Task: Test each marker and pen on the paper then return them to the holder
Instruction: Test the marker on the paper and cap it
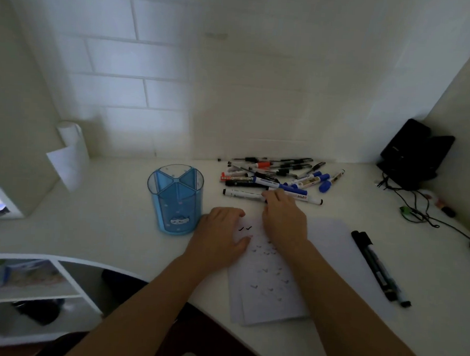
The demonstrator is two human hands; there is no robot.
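Reaching into the near edge of the pens, R-hand fingers [275,193] lie bent over a white marker [244,193] w/ black ends. Can't tell if they already pinch it or only touch; the hand hides the contact. R hand [284,221] sits just past the top of the paper [328,250]. L hand [220,231] rests on the paper's left edge, fingers loosely bent, thumb out, holding nothing, prob. pinning the sheet.

Paper carries two dark ticks [245,228] between the hands, plus fainter ones lower down. The marker lies across the desk [103,225] at the front of the pile [280,172], touching the blue-capped ones behind it. Holder [172,201] stands upright just left of L hand; no pens show in it. Two black markers [376,267] lie apart, right of the paper.

Step in hand, I'd say: picking the nxt marker to test. Most of the job looks left, w/ the pile full. Nxt move calls for a clean lift w/o dragging neighbours, uncapping (likely w/ L hand), a tick on blank paper, recap, then into the holder.
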